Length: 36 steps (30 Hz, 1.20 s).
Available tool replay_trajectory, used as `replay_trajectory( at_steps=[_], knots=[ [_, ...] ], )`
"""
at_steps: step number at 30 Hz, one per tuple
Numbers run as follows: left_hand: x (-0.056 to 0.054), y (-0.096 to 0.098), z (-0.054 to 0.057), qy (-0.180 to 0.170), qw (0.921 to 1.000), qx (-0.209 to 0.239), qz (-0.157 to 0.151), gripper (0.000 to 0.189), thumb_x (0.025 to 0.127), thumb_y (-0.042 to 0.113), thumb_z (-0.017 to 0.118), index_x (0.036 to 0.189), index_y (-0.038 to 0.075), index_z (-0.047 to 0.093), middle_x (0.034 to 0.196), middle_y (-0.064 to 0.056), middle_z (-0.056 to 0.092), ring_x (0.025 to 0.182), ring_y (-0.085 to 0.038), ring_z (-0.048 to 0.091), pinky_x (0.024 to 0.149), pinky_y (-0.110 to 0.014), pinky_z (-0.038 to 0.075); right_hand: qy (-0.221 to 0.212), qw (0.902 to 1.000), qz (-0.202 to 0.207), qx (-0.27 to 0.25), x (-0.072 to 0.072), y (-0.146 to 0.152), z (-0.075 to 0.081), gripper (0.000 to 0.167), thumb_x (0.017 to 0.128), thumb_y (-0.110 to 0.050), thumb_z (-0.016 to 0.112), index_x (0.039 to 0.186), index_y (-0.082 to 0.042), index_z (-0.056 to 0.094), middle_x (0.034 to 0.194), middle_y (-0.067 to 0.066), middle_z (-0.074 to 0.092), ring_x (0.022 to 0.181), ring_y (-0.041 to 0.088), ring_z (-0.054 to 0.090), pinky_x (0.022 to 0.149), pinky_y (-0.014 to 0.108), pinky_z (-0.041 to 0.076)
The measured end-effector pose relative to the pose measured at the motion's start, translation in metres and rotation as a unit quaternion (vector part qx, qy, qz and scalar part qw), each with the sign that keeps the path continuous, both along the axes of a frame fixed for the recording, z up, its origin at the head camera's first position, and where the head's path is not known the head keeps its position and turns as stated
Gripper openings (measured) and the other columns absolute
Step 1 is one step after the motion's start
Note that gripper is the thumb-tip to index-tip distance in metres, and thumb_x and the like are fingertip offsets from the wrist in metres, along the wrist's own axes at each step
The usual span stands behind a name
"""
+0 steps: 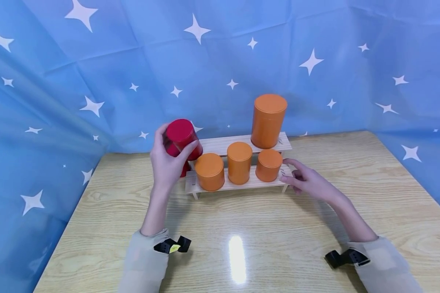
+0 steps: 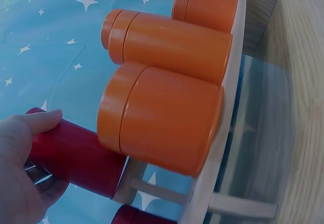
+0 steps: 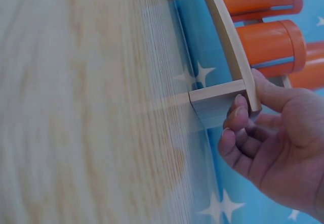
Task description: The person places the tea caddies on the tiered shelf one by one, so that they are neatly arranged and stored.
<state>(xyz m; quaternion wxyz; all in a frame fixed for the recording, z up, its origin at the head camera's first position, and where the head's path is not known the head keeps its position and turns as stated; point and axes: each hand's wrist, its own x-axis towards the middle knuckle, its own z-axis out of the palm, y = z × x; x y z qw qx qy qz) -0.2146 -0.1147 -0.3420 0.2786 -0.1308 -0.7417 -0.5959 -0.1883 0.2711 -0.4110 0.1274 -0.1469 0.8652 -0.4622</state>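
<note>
My left hand point(image 1: 166, 165) grips a red lidded canister point(image 1: 186, 138) by its sides, fingers behind and thumb in front. In the left wrist view, the canister's base is right at the left end of the rack's upper shelf. A second red canister point(image 2: 142, 217) is lower down, beside the rack's left end and mostly hidden. My right hand point(image 1: 309, 182) pinches the right end of the two-tier wooden rack point(image 3: 233, 52) at its lower shelf, thumb above and curled fingers below. Three orange canisters, wide point(image 1: 210, 173), taller point(image 1: 239, 163) and short point(image 1: 269, 166), stand along that lower shelf.
A large orange canister point(image 1: 267, 122) stands on the right part of the upper shelf point(image 1: 220, 145). The rack is near the back of the wood-grain table point(image 1: 205, 228). A blue curtain with white stars point(image 1: 223, 53) hangs behind and beside the table.
</note>
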Motion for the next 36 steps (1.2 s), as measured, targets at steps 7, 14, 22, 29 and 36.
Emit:
replay_trajectory(
  at_steps=[7, 14, 22, 29, 36],
  knots=[
    [-0.010, 0.014, 0.002, -0.005, 0.9999, -0.003, -0.010, 0.072, 0.081, 0.006, 0.084, 0.142, 0.002, 0.046, 0.130, -0.015, 0.060, 0.115, -0.026, 0.058, 0.094, -0.046, 0.052, -0.001, 1.0000, 0.001, -0.002, -0.001, -0.001, 0.000, 0.064, 0.103, -0.030, 0.060, 0.154, -0.006, 0.028, 0.070, 0.008, 0.048, 0.061, 0.023, 0.051, 0.060, 0.034, 0.046],
    [-0.018, 0.025, 0.005, -0.007, 0.9996, -0.005, -0.028, 0.069, 0.082, 0.016, 0.086, 0.140, 0.007, 0.050, 0.127, -0.006, 0.062, 0.112, -0.018, 0.059, 0.094, -0.038, 0.052, -0.005, 1.0000, 0.001, -0.006, 0.001, -0.002, 0.001, 0.065, 0.103, -0.029, 0.060, 0.154, -0.006, 0.027, 0.070, 0.008, 0.048, 0.061, 0.023, 0.051, 0.060, 0.033, 0.045],
    [-0.029, 0.045, 0.008, -0.021, 0.9982, -0.026, -0.049, 0.066, 0.084, 0.017, 0.084, 0.139, 0.007, 0.049, 0.125, -0.007, 0.063, 0.112, -0.019, 0.059, 0.094, -0.041, 0.052, -0.003, 1.0000, -0.001, -0.007, 0.001, 0.000, 0.000, 0.065, 0.103, -0.030, 0.060, 0.155, -0.006, 0.027, 0.070, 0.008, 0.046, 0.061, 0.023, 0.050, 0.060, 0.033, 0.044],
    [-0.036, 0.060, 0.010, -0.040, 0.9964, -0.047, -0.058, 0.068, 0.085, 0.020, 0.083, 0.141, 0.007, 0.047, 0.127, -0.008, 0.063, 0.114, -0.021, 0.059, 0.095, -0.039, 0.052, -0.005, 1.0000, -0.001, -0.006, 0.002, 0.000, 0.000, 0.066, 0.103, -0.029, 0.060, 0.155, -0.005, 0.027, 0.070, 0.008, 0.046, 0.061, 0.023, 0.050, 0.061, 0.033, 0.045],
    [-0.042, 0.071, 0.012, -0.062, 0.9934, -0.057, -0.078, 0.071, 0.086, 0.020, 0.082, 0.144, 0.008, 0.044, 0.132, -0.008, 0.059, 0.118, -0.021, 0.055, 0.094, -0.039, 0.053, -0.006, 1.0000, -0.002, -0.003, 0.001, 0.000, 0.001, 0.067, 0.103, -0.030, 0.060, 0.155, -0.005, 0.026, 0.071, 0.008, 0.048, 0.062, 0.024, 0.052, 0.062, 0.033, 0.046]
  ],
)
